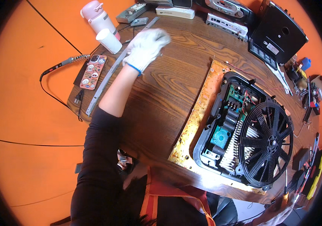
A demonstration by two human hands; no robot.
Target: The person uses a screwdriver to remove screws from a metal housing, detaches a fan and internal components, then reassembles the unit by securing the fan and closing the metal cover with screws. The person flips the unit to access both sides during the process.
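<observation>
My left hand point(146, 45), in a white knitted glove with a blue cuff edge, is over the far left of the table, its fingers curled and slightly blurred. Whatever it may hold is hidden. Beneath and beside it runs a long grey metal strip point(106, 84). At the lower right rim a pale, blurred glove, my right hand point(281, 217), is near a screwdriver point(285, 197) with an orange handle; its fingers cannot be made out. To the right lies an opened black electronic unit point(202, 150) with green circuit boards, and a black fan point(270, 141) rests over its side.
A rusty metal plate point(183, 147) lies under the unit. At left are a white cup point(109, 40), a pink-and-white bottle point(97, 19), a patterned phone point(94, 71) and a soldering iron point(61, 64). A black laptop-like device point(281, 32) and white boxes stand along the back.
</observation>
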